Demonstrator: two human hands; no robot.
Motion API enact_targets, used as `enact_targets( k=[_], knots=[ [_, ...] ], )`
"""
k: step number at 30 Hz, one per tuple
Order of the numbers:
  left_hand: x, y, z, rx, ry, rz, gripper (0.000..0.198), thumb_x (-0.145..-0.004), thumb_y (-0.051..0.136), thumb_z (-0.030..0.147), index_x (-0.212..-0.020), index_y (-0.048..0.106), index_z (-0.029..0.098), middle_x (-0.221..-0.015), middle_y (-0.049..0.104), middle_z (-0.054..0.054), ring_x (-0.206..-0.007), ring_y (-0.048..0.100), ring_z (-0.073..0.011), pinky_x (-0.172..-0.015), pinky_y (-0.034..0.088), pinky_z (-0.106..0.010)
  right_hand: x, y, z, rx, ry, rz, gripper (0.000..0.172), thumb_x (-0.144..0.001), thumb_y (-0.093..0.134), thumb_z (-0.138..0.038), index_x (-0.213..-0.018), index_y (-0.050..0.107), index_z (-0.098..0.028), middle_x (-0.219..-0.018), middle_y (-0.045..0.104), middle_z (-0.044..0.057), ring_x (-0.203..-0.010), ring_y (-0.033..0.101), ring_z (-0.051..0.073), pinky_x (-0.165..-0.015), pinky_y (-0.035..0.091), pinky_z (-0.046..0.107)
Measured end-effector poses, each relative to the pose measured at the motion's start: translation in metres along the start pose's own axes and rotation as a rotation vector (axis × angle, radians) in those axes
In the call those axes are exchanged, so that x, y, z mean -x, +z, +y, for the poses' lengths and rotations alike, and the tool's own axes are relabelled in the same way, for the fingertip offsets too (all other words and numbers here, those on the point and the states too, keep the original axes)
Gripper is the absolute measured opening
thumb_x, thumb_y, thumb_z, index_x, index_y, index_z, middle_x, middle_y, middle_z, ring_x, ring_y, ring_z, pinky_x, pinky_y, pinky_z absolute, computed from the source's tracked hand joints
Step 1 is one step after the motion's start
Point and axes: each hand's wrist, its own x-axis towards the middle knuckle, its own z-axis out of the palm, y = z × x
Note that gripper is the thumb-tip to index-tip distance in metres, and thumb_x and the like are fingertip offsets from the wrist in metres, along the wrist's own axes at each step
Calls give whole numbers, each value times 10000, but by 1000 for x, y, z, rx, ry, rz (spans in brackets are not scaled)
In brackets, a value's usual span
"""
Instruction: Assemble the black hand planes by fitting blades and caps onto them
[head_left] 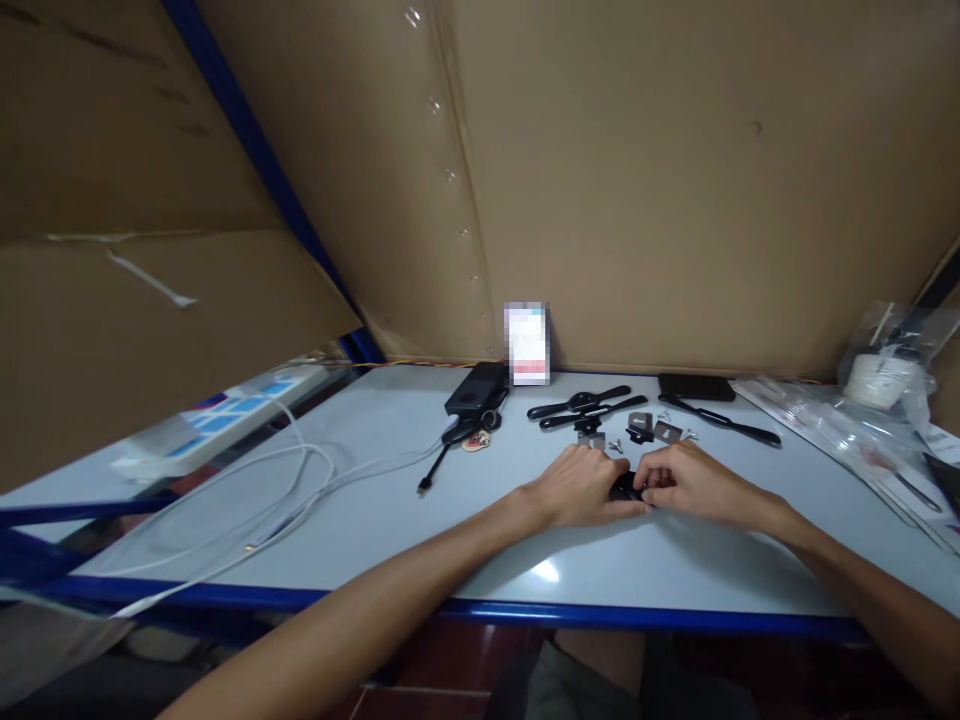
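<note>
Low over the table, both hands meet at a small dark piece, mostly hidden by fingers, so its kind does not show. My left hand is closed around its left side. My right hand pinches it from the right with bent fingers. Just beyond them lie flat grey metal plates, small black clips and silver wing-shaped screws. Farther back are long black strap-like parts with rounded ends, and another such part rests to the right.
A lit phone leans against the cardboard wall. Left of it sits a black box-shaped device with cables. White cables loop toward a power strip. Plastic bags and a dark flat case occupy the right side.
</note>
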Motion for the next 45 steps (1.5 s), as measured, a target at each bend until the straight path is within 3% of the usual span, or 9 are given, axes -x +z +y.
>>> enact_targets(
  k=[3, 10, 15, 18, 24, 30, 34, 40, 45],
  knots=[
    [0, 1, -1, 10, 4, 6, 669, -939, 487, 770, -1038, 729, 155, -759, 722, -116, -731, 684, -283, -605, 396, -349, 2, -12, -1, -34, -24, -77, 191, -811, 682, -63, -937, 784, -164, -716, 692, -5, -661, 608, 144, -638, 423, 257],
    [0, 0, 1, 13, 8, 20, 633, -941, 512, 751, -966, 741, 162, -774, 737, -117, -763, 712, -294, -627, 434, -347, 4, -10, 2, 223, -201, 50, 106, -867, 717, -130, -827, 786, -201, -925, 706, 56, -906, 621, 204, -807, 422, 321],
    [-2, 1, 0, 21, 22, 51, 661, -933, 488, 781, -979, 737, 170, -797, 748, -116, -751, 719, -292, -644, 452, -350, -4, 6, 2, 177, -60, 129, 167, -832, 658, -55, -858, 762, -182, -726, 698, 11, -704, 605, 164, -698, 395, 285],
    [-2, 2, -1, 17, 19, 56, 666, -932, 481, 784, -949, 735, 169, -775, 742, -115, -741, 717, -294, -632, 436, -351, -6, 4, 3, 61, 20, 106, 153, -829, 633, -69, -805, 741, -174, -634, 662, -19, -609, 568, 136, -638, 377, 264],
    [-1, 0, -1, 6, 18, 47, 644, -934, 496, 773, -908, 727, 172, -746, 727, -111, -737, 701, -290, -608, 402, -345, -1, -16, 14, 57, -79, -34, 97, -843, 712, -251, -789, 757, -184, -653, 635, -22, -619, 516, 127, -608, 327, 262],
    [0, 1, -1, 3, 13, 25, 637, -942, 501, 759, -922, 730, 164, -735, 714, -107, -725, 693, -280, -617, 412, -339, -2, -10, 10, 113, -103, -21, 383, -922, 624, -294, -561, 587, -172, -497, 390, -64, -530, 322, 99, -567, 233, 282],
    [0, -1, 0, -3, 9, 19, 643, -934, 527, 755, -1027, 742, 156, -779, 730, -115, -750, 700, -293, -622, 426, -344, -3, -9, 11, 12, -121, 2, 350, -920, 631, -315, -605, 653, -165, -536, 496, -40, -552, 371, 105, -576, 245, 281],
    [1, -4, 1, -23, 6, 7, 617, -948, 536, 725, -1104, 742, 165, -835, 741, -122, -807, 705, -304, -653, 445, -344, -4, -6, 13, -3, -151, 39, 128, -866, 696, -214, -754, 752, -184, -589, 566, -42, -574, 427, 110, -594, 271, 265],
    [2, -3, 1, -16, 2, 8, 631, -944, 530, 737, -1070, 744, 157, -844, 740, -132, -832, 700, -306, -646, 432, -348, -4, -7, 15, 149, -168, 101, 279, -934, 648, -248, -675, 717, -172, -614, 592, -12, -600, 446, 116, -637, 288, 285]
  ],
)
